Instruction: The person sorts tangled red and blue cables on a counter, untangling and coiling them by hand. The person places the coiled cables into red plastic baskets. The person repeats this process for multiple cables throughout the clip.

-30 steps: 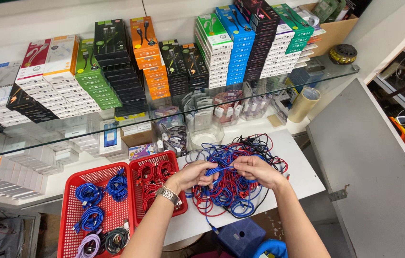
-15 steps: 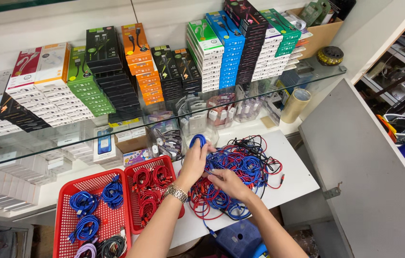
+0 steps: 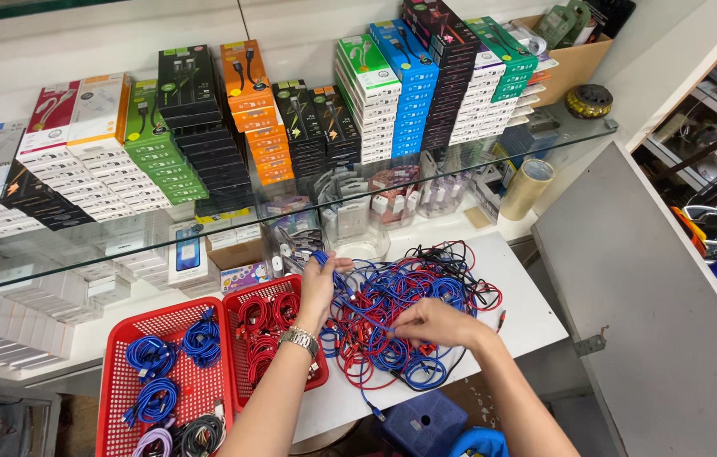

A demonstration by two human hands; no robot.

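Observation:
A tangled heap of blue, red and black cables (image 3: 413, 309) lies on the white counter (image 3: 528, 313). My left hand (image 3: 320, 283) is raised over the heap's left edge and pinches the end of a blue cable (image 3: 357, 306), which runs taut down to my right hand (image 3: 430, 323). My right hand rests on the heap with its fingers closed on that same blue cable. A metal watch sits on my left wrist.
Two red baskets stand at the left: one (image 3: 121, 402) with coiled blue, black and white cables, one (image 3: 244, 305) with coiled red cables. A glass shelf (image 3: 206, 233) above carries stacks of coloured boxes. A tape roll (image 3: 526, 188) stands at the back right, a grey panel (image 3: 655, 313) on the right.
My left hand has lifted away from my right and pulled the blue cable's end up and to the left, drawing it out of the heap. My right hand has stayed low on the heap.

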